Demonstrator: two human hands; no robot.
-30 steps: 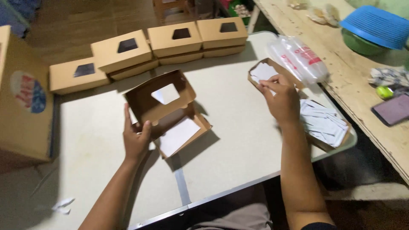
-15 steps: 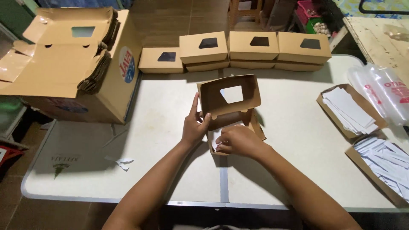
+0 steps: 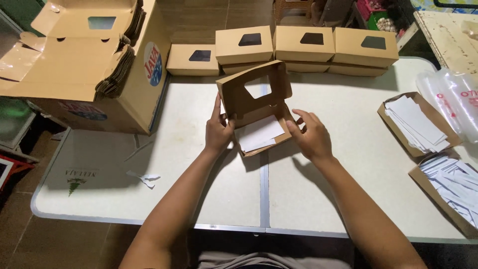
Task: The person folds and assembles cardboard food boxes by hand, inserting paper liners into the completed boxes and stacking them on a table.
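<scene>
A small brown cardboard box (image 3: pixel 259 112) with a window cut in its raised lid sits open at the middle of the frame, on the white tabletop (image 3: pixel 348 189). A white paper sheet (image 3: pixel 260 133) lies inside it. The left hand (image 3: pixel 219 130) closes its grip on the box's left wall, thumb up along the lid's edge. The right hand (image 3: pixel 311 135) touches the box's right side with fingers spread apart, clamped on nothing.

Along the upper edge of the tabletop stands a row of closed window boxes (image 3: pixel 303 47), stacked two high. At upper left a large carton (image 3: pixel 124 94) holds flat box blanks (image 3: pixel 74 50). At right, two shallow trays (image 3: pixel 438 164) carry white paper sheets, with clear plastic bags (image 3: pixel 455 99) beside them. Scraps of paper (image 3: pixel 144 178) lie at lower left.
</scene>
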